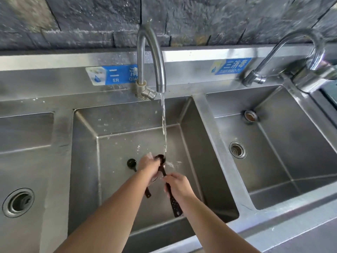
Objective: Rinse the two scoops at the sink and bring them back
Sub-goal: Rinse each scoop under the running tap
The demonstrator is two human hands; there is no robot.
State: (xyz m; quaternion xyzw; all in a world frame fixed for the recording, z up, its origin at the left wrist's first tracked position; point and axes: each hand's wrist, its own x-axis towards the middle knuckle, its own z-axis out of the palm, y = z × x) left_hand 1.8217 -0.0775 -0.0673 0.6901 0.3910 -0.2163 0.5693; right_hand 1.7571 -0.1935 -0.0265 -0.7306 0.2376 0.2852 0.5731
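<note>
A dark long-handled scoop (174,204) is under the running water in the middle sink basin (85,161). My right hand (177,185) grips its handle near the middle. My left hand (148,164) is closed around the scoop's bowl, right where the stream (164,125) from the faucet (151,57) lands. The second dark scoop (131,163) lies on the basin floor just left of my left hand. Its handle runs under my left forearm and its end shows below the wrist.
A left basin with a drain (18,202) and a right basin with a drain (237,149) flank the middle one. A second faucet (291,44) stands over the right basin, not running. Blue labels sit on the steel backsplash under a dark stone wall.
</note>
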